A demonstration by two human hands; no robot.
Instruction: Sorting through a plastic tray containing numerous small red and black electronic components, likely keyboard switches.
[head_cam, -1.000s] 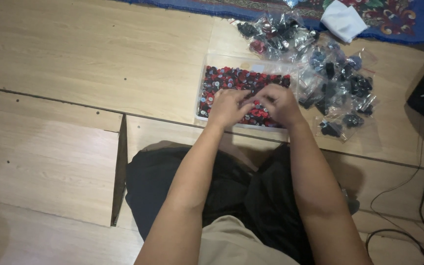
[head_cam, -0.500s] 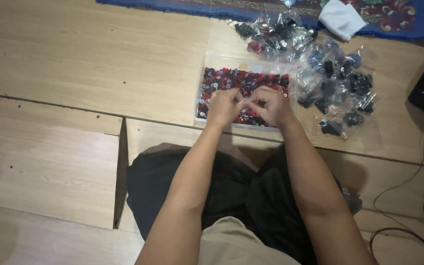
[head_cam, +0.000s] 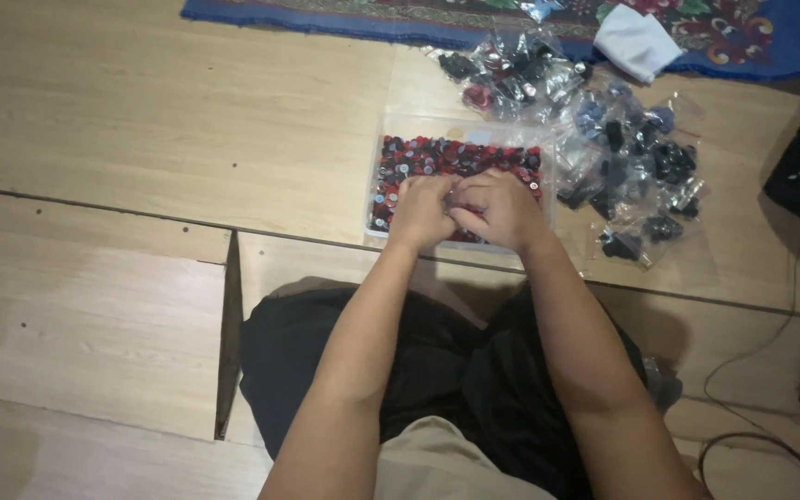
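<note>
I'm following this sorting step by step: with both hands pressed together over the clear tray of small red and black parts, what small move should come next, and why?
Probably part the hands slightly. The left hand and right hand meet fingertip to fingertip over the clear plastic tray of small red and black round parts, hiding whatever is pinched. The pile of clear bags lies just to the right.

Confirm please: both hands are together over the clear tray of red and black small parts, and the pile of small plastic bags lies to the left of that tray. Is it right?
Not quite. In the head view the left hand and right hand are indeed together over the clear tray of red and black parts, but the pile of small plastic bags lies to the right of the tray and beyond it, not to the left.
</note>
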